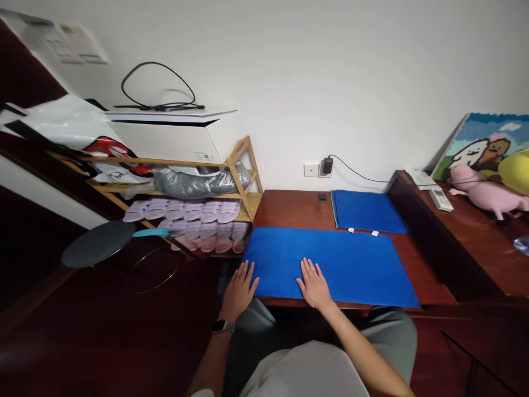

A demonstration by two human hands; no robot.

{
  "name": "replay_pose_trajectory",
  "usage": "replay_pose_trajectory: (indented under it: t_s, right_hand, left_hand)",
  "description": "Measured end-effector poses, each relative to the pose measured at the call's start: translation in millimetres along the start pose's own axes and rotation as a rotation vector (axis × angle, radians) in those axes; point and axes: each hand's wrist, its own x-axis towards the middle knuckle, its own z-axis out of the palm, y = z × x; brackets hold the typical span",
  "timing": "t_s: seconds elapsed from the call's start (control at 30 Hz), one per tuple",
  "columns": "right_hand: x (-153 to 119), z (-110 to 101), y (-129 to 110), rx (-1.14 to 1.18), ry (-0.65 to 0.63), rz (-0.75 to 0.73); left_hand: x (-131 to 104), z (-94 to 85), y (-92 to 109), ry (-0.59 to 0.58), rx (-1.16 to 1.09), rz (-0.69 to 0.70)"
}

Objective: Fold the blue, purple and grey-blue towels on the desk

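Observation:
A blue towel (355,264) lies spread flat over the front part of the wooden desk. My left hand (239,286), with a watch on its wrist, is at the towel's left front corner, fingers spread. Flat on the towel, left of its middle, rests my right hand (314,282), fingers stretched out. Neither hand holds anything. Behind, toward the right, sits a folded stack of blue towels (370,211) with green edging on its left side and two small white tags at the front.
Left of the desk (289,207) stands a wooden rack (248,193) with several pale slippers (190,209) and a white box (165,138) on top. A round stool (99,242) is nearby. On the right ledge lie a remote (441,199) and a pink plush toy (487,190). A charger (328,165) is plugged into the wall.

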Motion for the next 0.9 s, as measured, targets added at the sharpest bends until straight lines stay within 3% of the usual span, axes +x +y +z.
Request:
replay_pose_trajectory:
  t_s: [0.1,0.2,0.4,0.47,0.53,0.6,0.7,0.8,0.9]
  right_hand:
    - [-10,-2,30,-0.037,-0.004,0.07]
    - [-39,-21,101,-0.098,-0.019,0.229]
    - [-121,-71,256,-0.195,0.032,0.696]
    - [-141,-79,289,-0.171,0.041,0.768]
    - [-152,-82,306,-0.152,0.05,0.788]
    - [-152,-82,309,-0.157,0.079,0.773]
    - [-122,-82,284,-0.18,0.14,0.674]
    - [-57,-79,234,-0.175,0.16,0.472]
    - [21,-70,181,-0.137,0.083,0.286]
  left_hand:
    - [-2,0.3,-2,-0.002,0.005,-0.004]
    - [-2,2.7,-4,0.006,0.003,-0.009]
    - [-1,8.2,-4,-0.012,-0.003,-0.014]
    - [-2,8.9,-5,-0.023,-0.001,-0.014]
    - [-1,8.1,-9,-0.035,-0.002,-0.017]
    - [6,5.0,-15,-0.036,-0.003,-0.02]
    - [37,-2.4,-19,0.003,-0.029,0.01]
    - [89,-5.7,-10,0.013,-0.083,0.105]
    - [143,2.3,4,-0.073,-0.105,0.186]
